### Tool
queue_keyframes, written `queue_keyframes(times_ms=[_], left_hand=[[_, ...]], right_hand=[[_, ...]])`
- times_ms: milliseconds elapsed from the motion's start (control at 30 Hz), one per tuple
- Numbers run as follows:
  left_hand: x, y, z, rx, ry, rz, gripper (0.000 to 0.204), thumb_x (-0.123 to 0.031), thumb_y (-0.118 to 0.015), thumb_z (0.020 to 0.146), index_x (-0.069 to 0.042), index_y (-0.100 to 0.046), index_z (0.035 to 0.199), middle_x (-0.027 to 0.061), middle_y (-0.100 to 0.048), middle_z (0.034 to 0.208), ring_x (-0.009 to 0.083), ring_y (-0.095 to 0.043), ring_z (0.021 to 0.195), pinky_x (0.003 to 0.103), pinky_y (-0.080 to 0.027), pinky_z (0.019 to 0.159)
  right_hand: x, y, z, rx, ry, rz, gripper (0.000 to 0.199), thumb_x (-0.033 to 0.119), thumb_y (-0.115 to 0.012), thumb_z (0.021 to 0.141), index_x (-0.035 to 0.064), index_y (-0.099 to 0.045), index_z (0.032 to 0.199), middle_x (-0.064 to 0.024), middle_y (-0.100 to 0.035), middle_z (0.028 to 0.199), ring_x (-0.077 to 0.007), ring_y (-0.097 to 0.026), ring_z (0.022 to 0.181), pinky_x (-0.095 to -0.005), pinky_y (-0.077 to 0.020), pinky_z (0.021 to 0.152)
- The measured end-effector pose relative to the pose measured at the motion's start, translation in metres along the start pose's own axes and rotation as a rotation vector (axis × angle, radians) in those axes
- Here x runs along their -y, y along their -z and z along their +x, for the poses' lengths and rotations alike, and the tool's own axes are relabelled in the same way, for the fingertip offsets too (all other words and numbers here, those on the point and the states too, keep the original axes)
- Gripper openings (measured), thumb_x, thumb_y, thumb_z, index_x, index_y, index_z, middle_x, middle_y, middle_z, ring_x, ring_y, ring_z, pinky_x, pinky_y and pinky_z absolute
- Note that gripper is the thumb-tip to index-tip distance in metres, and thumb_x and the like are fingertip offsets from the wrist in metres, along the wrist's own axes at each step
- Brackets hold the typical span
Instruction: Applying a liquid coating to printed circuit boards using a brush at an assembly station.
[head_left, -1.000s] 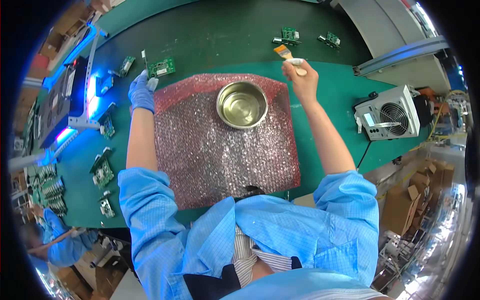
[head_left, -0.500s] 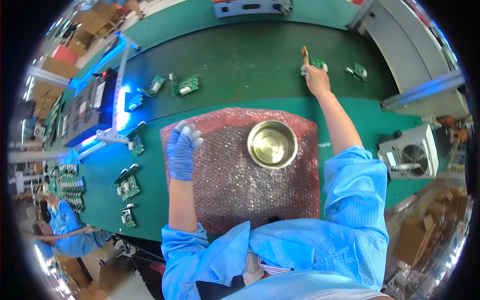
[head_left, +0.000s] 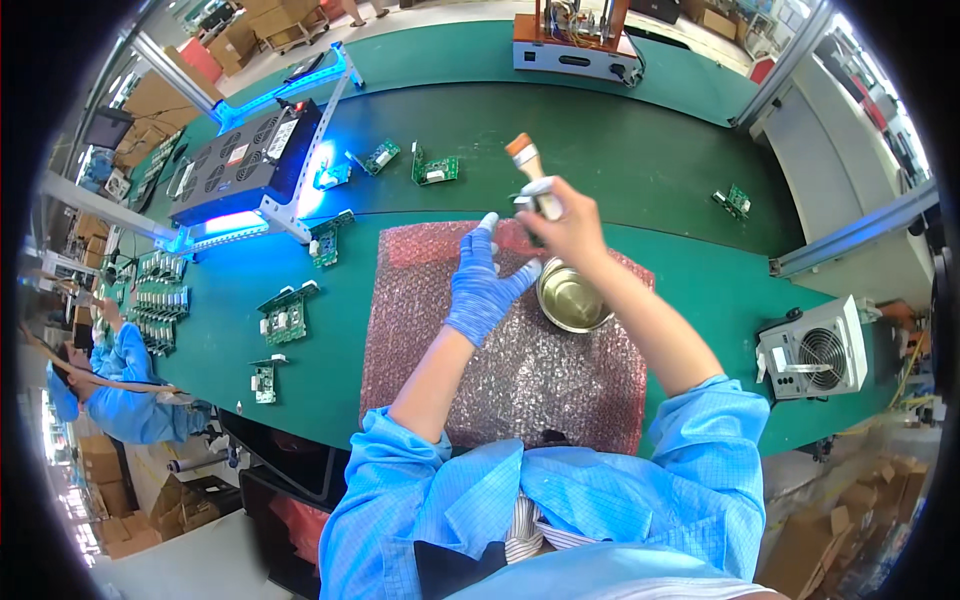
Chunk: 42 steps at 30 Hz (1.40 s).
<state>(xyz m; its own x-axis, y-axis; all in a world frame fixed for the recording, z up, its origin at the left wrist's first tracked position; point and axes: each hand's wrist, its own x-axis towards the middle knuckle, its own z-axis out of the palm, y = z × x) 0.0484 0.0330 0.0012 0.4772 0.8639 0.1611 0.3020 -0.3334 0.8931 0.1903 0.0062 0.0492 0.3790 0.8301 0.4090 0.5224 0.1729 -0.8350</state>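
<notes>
A pink sheet of bubble wrap (head_left: 520, 370) lay on the green tabletop (head_left: 640, 150), with a round steel bowl (head_left: 572, 300) resting near its far right part. Bare circuit boards were scattered around: one green board (head_left: 436, 170) beyond the sheet, a smaller one (head_left: 381, 156) to its left, another (head_left: 735, 200) well off to the right, and one (head_left: 286, 315) left of the sheet. A black blue-lit fixture (head_left: 250, 165) stood at the far left, and a white fan unit (head_left: 815, 352) sat at the right edge. A co-worker in a blue coat (head_left: 135, 400) sat at the lower left.

The right hand (head_left: 562, 222), bare, hovered above the bowl's far rim, fingers clamped on a small paintbrush (head_left: 530, 172). The brush's long axis ran away from the person and slightly left, orange bristles pointing up and away. The left hand (head_left: 482, 285), in a blue glove, hung just beside the right hand over the sheet, its fingers spread apart and holding nothing
</notes>
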Motion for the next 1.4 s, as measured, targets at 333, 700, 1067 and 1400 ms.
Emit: queue_keyframes(times_ms=[333,700,1067,1400], left_hand=[[0.031,0.034,-0.059,-0.071,0.014,-0.06,0.065,-0.004,-0.055,0.069,-0.011,-0.024,0.126,0.0071,-0.05,0.103,0.0162,-0.054,0.086,0.029,-0.045,0.072],[0.042,0.084,-0.07,-0.155,0.274,-0.805,0.035,-0.003,-0.05,0.074,0.001,-0.043,0.108,0.0089,-0.052,0.09,0.0175,-0.056,0.075,0.029,-0.053,0.055],[0.044,0.071,-0.074,0.133,0.362,-1.175,0.042,-0.005,-0.055,0.075,0.003,-0.039,0.113,0.0129,-0.053,0.097,0.0227,-0.057,0.082,0.032,-0.053,0.065],[0.036,0.061,-0.056,0.127,0.478,-1.093,0.025,-0.018,-0.058,0.076,-0.002,-0.053,0.094,0.011,-0.059,0.082,0.02,-0.06,0.068,0.028,-0.052,0.054]], right_hand=[[0.048,-0.023,-0.076,0.008,-0.02,0.045,0.026,0.013,-0.066,0.068,0.004,-0.055,0.09,-0.0046,-0.06,0.075,-0.0105,-0.056,0.069,-0.0238,-0.0434,0.063],[-0.005,0.055,-0.117,-0.148,-0.295,0.188,0.012,0.012,-0.049,0.078,0.0021,-0.054,0.081,-0.0001,-0.05,0.062,-0.0054,-0.046,0.052,-0.0185,-0.0361,0.046],[-0.03,0.065,-0.132,-0.102,-0.473,0.061,0.011,0.01,-0.049,0.076,0.0015,-0.054,0.08,0.0002,-0.048,0.058,-0.0055,-0.044,0.049,-0.0193,-0.0349,0.044],[0.0,0.125,-0.133,-0.223,-0.506,0.083,0.012,0.015,-0.053,0.077,0.0033,-0.054,0.081,-0.0006,-0.052,0.059,-0.0044,-0.045,0.05,-0.0164,-0.0321,0.043]])
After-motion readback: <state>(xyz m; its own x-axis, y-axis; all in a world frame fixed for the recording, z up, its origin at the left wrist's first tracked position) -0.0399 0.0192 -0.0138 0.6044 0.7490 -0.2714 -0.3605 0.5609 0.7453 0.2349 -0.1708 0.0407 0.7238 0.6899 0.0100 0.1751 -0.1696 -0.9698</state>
